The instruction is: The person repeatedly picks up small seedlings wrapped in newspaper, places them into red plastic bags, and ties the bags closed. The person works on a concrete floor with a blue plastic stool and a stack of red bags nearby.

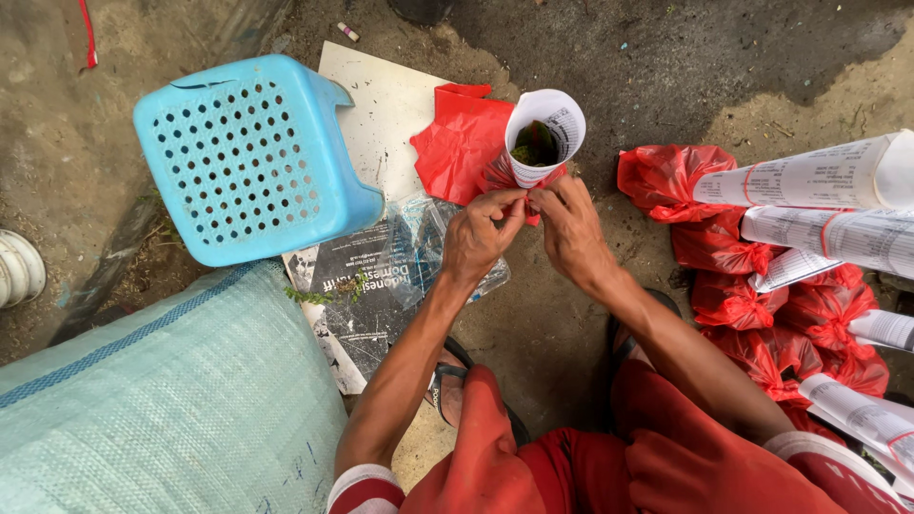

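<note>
A white printed-paper cone (547, 133) stands upright with dark green plant matter inside and a red plastic bag around its base. My left hand (481, 233) and my right hand (568, 228) meet just below the cone, each pinching the red plastic at its foot. A loose red plastic bag (459, 143) lies just left of the cone on a pale board.
A light blue perforated plastic stool (249, 157) stands at the left. A pale green woven sack (171, 400) fills the lower left. Several finished paper cones in red bags (809, 247) lie piled at the right. Printed paper and clear plastic (376, 276) lie on the dirt ground.
</note>
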